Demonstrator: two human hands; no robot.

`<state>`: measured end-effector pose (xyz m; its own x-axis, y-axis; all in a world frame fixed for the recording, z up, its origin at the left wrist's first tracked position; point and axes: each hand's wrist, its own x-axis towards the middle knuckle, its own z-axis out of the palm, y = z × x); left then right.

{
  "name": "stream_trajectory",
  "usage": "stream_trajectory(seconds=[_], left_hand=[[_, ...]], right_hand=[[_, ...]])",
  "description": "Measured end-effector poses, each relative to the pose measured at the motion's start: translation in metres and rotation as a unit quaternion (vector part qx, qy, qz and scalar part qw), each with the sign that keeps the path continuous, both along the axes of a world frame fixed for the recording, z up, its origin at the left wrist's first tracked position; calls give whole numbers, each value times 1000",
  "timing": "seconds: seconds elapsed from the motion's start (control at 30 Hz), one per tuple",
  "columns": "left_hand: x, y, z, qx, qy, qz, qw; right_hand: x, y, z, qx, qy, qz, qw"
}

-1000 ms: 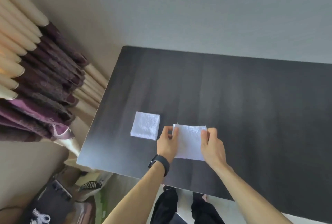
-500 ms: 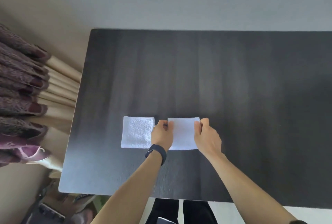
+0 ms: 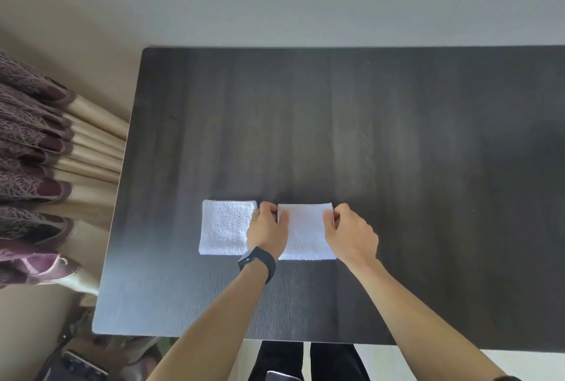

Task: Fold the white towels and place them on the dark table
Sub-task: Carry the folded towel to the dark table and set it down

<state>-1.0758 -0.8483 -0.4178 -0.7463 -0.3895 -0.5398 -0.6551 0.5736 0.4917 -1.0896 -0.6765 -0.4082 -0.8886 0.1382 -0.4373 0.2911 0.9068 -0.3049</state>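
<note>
Two small white towels lie side by side on the dark table (image 3: 397, 136). The left towel (image 3: 226, 227) is a folded square lying flat, untouched. The right towel (image 3: 305, 232) is folded too, and both my hands are on it. My left hand (image 3: 269, 231), with a black watch on its wrist, pinches the towel's far left corner. My right hand (image 3: 351, 234) pinches its far right corner. The towel rests flat on the table between them.
Purple and cream curtains (image 3: 39, 172) hang along the table's left side. Bags and clutter (image 3: 79, 359) sit on the floor at the near left corner. My dark trouser legs (image 3: 305, 359) show under the near edge. A pale wall runs behind the table.
The view has swung to look squarely at the table. My hands with the right towel have moved in close beside the left towel, and it now lies flat in line with it.
</note>
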Motion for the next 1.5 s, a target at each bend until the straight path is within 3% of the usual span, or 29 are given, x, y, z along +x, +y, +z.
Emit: stream_trajectory(seconds=[0.1,0.2,0.27,0.37,0.57,0.9,1.1,1.33,1.5], left_hand=[[9,3,3,-46,102,-82,990],[27,5,-5,-145,189,-223,945],[38,8,-14,-186,195,-294,917],[45,9,-26,-202,165,-345,902],[40,-2,-42,-222,118,-369,895],[38,0,-36,-224,94,-373,895],[38,4,-4,-215,65,-380,897],[20,45,77,-169,74,-359,915],[1,106,133,-123,147,-398,897]], right_hand=[[7,6,-3,4,49,-13,999],[23,10,-13,7,143,65,988],[31,10,-20,9,174,140,975],[37,6,-28,34,156,223,962],[34,12,-49,64,103,243,962],[33,13,-55,52,111,238,964],[36,27,-22,21,124,226,966],[59,82,57,-36,201,117,972],[83,132,124,-40,271,-5,962]])
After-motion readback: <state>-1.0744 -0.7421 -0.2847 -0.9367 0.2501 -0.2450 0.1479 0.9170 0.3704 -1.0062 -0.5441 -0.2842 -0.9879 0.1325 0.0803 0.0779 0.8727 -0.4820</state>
